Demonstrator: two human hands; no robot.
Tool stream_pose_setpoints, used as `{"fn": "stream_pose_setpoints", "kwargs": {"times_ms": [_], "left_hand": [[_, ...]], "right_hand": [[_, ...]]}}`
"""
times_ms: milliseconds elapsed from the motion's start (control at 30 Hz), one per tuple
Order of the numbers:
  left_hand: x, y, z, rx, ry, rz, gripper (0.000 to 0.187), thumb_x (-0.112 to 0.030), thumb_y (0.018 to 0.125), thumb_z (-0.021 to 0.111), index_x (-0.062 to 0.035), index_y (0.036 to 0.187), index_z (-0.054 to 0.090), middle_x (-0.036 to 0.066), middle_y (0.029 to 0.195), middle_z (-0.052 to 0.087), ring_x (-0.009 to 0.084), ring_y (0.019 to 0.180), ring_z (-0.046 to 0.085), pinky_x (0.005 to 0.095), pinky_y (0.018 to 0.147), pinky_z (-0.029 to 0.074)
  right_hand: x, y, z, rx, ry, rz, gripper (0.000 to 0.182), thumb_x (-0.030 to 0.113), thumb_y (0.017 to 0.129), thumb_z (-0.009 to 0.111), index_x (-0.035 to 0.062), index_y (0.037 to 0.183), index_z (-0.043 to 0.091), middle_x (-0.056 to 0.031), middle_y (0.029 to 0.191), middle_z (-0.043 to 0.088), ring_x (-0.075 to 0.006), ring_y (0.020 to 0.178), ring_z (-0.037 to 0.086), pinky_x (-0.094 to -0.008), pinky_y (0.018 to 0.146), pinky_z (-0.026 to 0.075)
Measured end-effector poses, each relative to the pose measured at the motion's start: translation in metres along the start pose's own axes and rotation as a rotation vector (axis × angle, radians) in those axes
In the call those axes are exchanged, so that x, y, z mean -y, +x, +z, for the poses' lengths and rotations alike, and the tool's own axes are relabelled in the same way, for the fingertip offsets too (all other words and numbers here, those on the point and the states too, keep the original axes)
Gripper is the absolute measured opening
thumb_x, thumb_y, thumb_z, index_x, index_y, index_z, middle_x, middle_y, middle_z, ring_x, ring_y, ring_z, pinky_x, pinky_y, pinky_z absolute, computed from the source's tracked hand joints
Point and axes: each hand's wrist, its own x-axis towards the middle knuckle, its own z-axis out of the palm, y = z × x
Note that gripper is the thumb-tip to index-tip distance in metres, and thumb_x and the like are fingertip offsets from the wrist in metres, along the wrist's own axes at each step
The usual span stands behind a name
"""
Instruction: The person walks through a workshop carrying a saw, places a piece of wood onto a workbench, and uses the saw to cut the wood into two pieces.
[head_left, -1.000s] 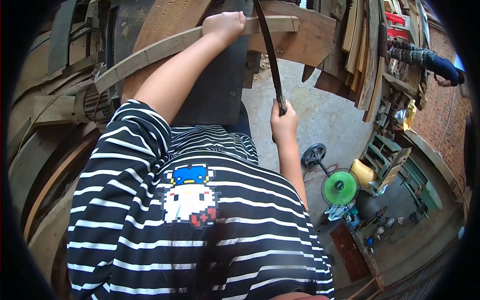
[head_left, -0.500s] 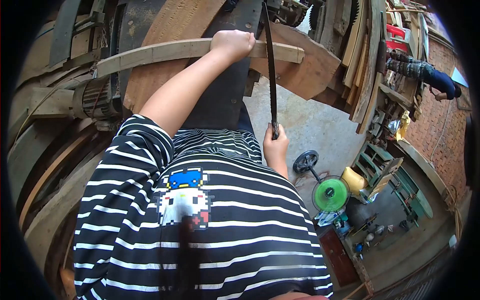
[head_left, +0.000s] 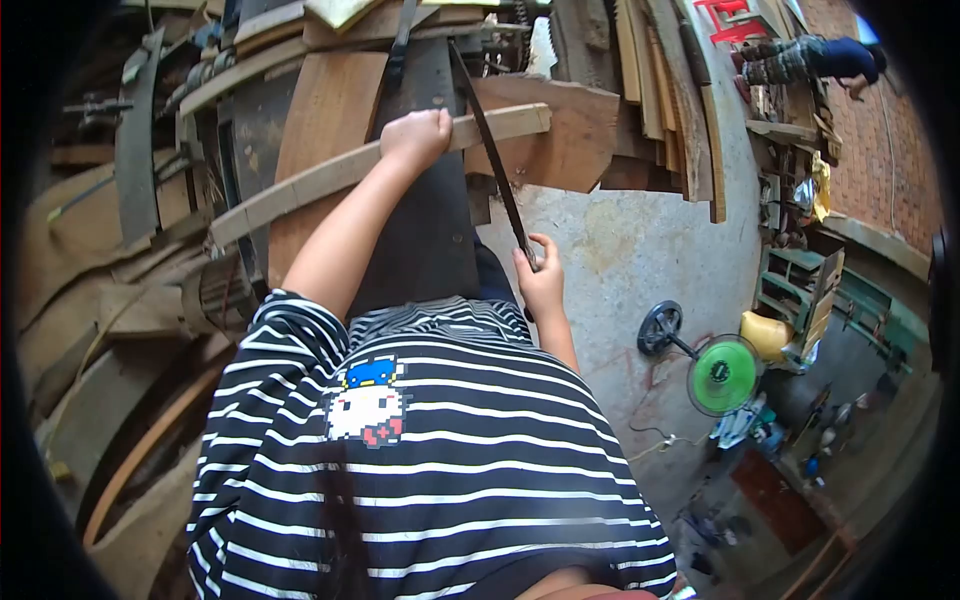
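Observation:
My left hand (head_left: 416,138) is closed around a long, slightly curved wooden strip (head_left: 320,180), which slants across the dark bench top (head_left: 420,240). Pencil-like lines cross the strip at intervals. My right hand (head_left: 542,280) grips the near end of a hand saw (head_left: 498,175) with a long, narrow, dark toothed blade. Thumb and index finger stretch along its end, and the palm hides the handle. The blade crosses the strip just right of my left hand, its far tip pointing away from me.
A wide board (head_left: 330,120) lies under the strip, with another brown board (head_left: 560,135) to the right. Planks (head_left: 665,90) are stacked at the back right. A green fan (head_left: 722,375) stands on the concrete floor (head_left: 620,240). Farther right, a person (head_left: 820,62) bends over.
The view has turned, shifting the bench scene left and the fan right. The strip and saw blade now slant more. My right thumb and index finger have spread along the saw's end.

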Motion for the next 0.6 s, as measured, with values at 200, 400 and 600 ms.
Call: {"fn": "stream_pose_setpoints", "kwargs": {"times_ms": [200,400,600], "left_hand": [[-0.014,-0.010,-0.043,-0.102,-0.063,0.006,0.051,-0.044,0.096,0.032,-0.0095,0.082,0.068,0.017,0.081,0.067,0.0372,0.079,0.064,0.0469,0.070,0.050],[-0.013,-0.022,-0.084,-0.207,-0.206,0.054,0.055,-0.053,0.093,0.038,-0.0103,0.075,0.066,0.013,0.071,0.066,0.0338,0.071,0.064,0.0440,0.062,0.049],[-0.020,-0.048,-0.101,-0.089,-0.216,0.113,0.065,-0.072,0.071,0.059,-0.0068,0.066,0.059,0.011,0.060,0.059,0.0299,0.062,0.062,0.0379,0.056,0.047]], "right_hand": [[-0.002,-0.009,0.003,-0.241,0.046,-0.218,0.023,0.014,0.088,0.062,0.0046,0.108,0.055,-0.0031,0.056,0.056,-0.0070,0.048,0.048,-0.0264,0.045,0.037],[0.026,0.035,-0.011,-0.424,0.421,-0.226,0.022,0.020,0.099,0.046,0.0015,0.106,0.055,-0.0005,0.053,0.049,-0.0094,0.044,0.050,-0.0243,0.044,0.042],[0.050,0.094,-0.013,-0.451,0.571,-0.321,0.027,0.023,0.100,0.044,-0.0011,0.106,0.053,-0.0028,0.053,0.050,-0.0116,0.043,0.052,-0.0249,0.044,0.044]]}}
